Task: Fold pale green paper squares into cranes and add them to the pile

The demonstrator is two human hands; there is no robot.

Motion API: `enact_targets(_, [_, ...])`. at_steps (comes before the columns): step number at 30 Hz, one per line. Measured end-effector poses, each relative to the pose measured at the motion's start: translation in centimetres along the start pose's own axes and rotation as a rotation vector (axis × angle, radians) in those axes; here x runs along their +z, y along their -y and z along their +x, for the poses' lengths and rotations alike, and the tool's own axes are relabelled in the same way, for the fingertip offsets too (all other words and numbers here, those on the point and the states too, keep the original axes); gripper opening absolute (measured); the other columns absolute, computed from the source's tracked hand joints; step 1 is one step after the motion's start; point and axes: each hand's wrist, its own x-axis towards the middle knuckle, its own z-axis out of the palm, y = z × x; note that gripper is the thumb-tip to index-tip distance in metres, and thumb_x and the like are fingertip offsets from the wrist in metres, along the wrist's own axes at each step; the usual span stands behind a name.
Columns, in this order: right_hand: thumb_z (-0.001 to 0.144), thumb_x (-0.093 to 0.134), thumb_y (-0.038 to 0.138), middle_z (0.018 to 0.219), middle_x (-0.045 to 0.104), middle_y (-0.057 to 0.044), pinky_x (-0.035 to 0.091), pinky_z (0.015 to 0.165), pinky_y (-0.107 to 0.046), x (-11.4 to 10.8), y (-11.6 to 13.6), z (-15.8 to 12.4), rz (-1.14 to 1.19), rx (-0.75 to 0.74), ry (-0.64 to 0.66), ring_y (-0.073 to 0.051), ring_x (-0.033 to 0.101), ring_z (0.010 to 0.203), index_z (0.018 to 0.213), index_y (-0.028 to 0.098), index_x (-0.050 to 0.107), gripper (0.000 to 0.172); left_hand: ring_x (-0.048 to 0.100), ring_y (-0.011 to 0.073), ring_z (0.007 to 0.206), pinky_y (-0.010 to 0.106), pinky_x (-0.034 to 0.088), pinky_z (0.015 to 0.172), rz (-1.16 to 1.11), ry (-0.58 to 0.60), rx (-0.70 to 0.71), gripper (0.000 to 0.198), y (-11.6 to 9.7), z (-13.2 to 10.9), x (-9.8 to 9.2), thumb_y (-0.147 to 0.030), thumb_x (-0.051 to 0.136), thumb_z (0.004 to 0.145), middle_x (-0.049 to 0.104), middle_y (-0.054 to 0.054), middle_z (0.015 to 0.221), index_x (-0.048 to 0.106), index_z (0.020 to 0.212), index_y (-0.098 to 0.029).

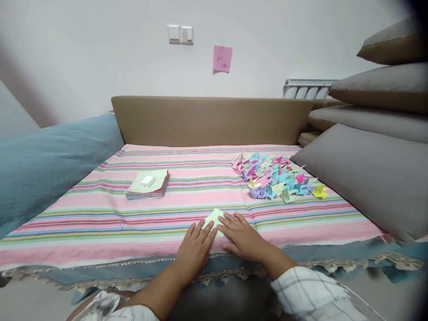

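Note:
A pale green sheet of origami paper (pixel 216 215) lies on the striped cloth near the front edge, set cornerwise to me. My left hand (pixel 196 243) rests flat on its left side with the fingers spread. On the right side my right hand (pixel 241 237) presses down, its fingers stretched out and apart. Both hands cover parts of the sheet, so its creases are mostly hidden. To the right, beyond my hands, lies a heap of folded paper cranes (pixel 272 177) in many colours. A stack of square paper (pixel 147 192) sits to the left, with a small white block (pixel 147 181) on top.
The striped cloth (pixel 100 214) covers a sofa seat with a brown backrest (pixel 210 121). Grey cushions (pixel 377 174) are piled at the right, and a blue-covered armrest (pixel 60 160) bounds the left. A pink note (pixel 222 59) and light switches (pixel 180 34) are on the wall.

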Motion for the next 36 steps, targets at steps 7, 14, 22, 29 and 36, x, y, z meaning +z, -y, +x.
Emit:
enact_targets(7, [0.085, 0.051, 0.042, 0.146, 0.030, -0.007, 0.013, 0.110, -0.048, 0.2, -0.5, 0.1, 0.092, 0.046, 0.107, -0.023, 0.020, 0.137, 0.136, 0.025, 0.037, 0.055, 0.038, 0.0274, 0.126, 0.043, 0.035, 0.097, -0.001, -0.014, -0.082, 0.050, 0.4, -0.4, -1.6, -0.016, 0.050, 0.080, 0.040, 0.006, 0.141, 0.046, 0.128, -0.028])
enact_targets(14, [0.084, 0.054, 0.035, 0.145, 0.033, -0.006, 0.016, 0.110, -0.048, 0.3, -0.1, 0.2, 0.096, 0.082, 0.075, -0.023, 0.023, 0.136, 0.132, 0.026, 0.042, 0.051, 0.047, 0.0286, 0.114, 0.043, 0.042, 0.086, 0.002, 0.000, -0.255, 0.040, 0.7, -0.7, -3.4, -0.015, 0.055, 0.074, 0.039, 0.008, 0.141, 0.057, 0.113, -0.025])
enact_targets(22, [0.083, 0.055, 0.033, 0.144, 0.034, -0.006, 0.017, 0.109, -0.048, 0.2, 0.1, 0.2, 0.094, 0.084, 0.067, -0.023, 0.025, 0.135, 0.131, 0.026, 0.043, 0.050, 0.050, 0.0292, 0.109, 0.043, 0.040, 0.092, -0.081, -0.056, -0.310, 0.021, 2.4, -0.8, -4.1, -0.021, 0.058, 0.074, 0.049, 0.013, 0.131, 0.065, 0.094, -0.018])
enact_targets(29, [0.081, 0.056, 0.028, 0.142, 0.038, -0.005, 0.017, 0.108, -0.048, 0.6, 0.3, 0.4, 0.077, 0.091, 0.020, -0.023, 0.027, 0.134, 0.127, 0.026, 0.046, 0.047, 0.054, 0.0232, 0.096, 0.043, 0.041, 0.090, -0.094, -0.251, -0.197, 0.015, 2.3, 0.5, -4.5, -0.025, 0.050, 0.083, 0.062, 0.010, 0.097, 0.060, 0.089, -0.016])
enact_targets(36, [0.082, 0.054, 0.033, 0.138, 0.044, -0.007, 0.020, 0.106, -0.047, 0.8, 0.3, 0.4, 0.063, 0.095, -0.037, -0.024, 0.032, 0.130, 0.124, 0.025, 0.050, 0.043, 0.058, 0.0210, 0.098, 0.044, 0.042, 0.093, -0.089, -0.213, 0.020, 0.026, 2.1, 2.5, -1.6, -0.017, 0.045, 0.085, 0.066, 0.009, 0.107, 0.063, 0.103, -0.019])
